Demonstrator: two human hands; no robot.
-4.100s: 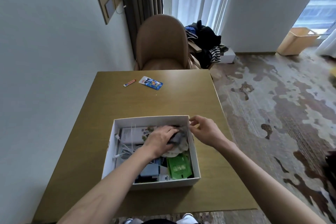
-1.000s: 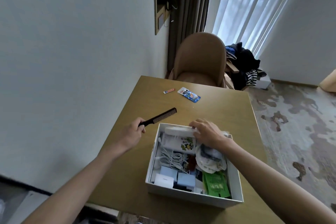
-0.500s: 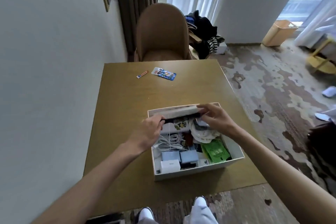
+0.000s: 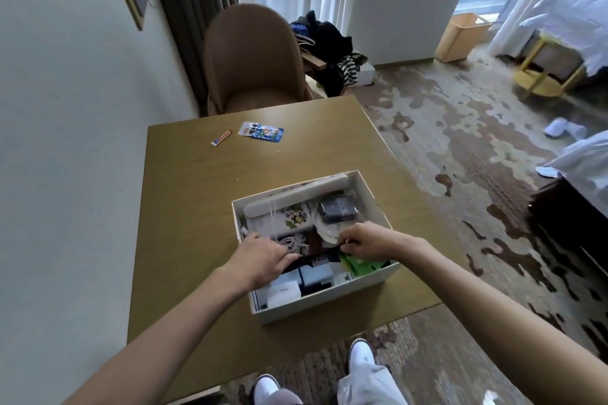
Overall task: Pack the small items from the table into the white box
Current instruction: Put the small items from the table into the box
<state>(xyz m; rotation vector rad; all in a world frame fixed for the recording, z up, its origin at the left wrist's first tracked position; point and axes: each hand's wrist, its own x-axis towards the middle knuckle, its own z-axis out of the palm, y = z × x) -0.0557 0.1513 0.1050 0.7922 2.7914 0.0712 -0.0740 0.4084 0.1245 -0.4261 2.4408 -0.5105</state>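
Observation:
The white box [image 4: 373, 196] sits near the front edge of the wooden table [image 4: 184, 207], filled with several small items. A black comb [image 4: 317, 260] lies across the contents in the box's front half. My left hand [image 4: 263, 256] holds its left end and my right hand [image 4: 365, 240] pinches its right end. Under them show a green packet [image 4: 358, 265], pale blue boxes [image 4: 316, 276] and a white cable [image 4: 289, 242]. At the table's far side lie a small red-and-white tube [image 4: 221, 137] and a blue printed packet [image 4: 261, 131].
A brown chair [image 4: 253, 59] stands behind the table, with the wall close on the left. Clothes [image 4: 325, 43] are piled beside the chair. Patterned carpet runs to the right, with a tan bin [image 4: 462, 36] and a yellow side table [image 4: 543, 72] farther off.
My left hand brought the comb from the table's left side into the box. Both hands have since carried it from the box's far end down to the front half.

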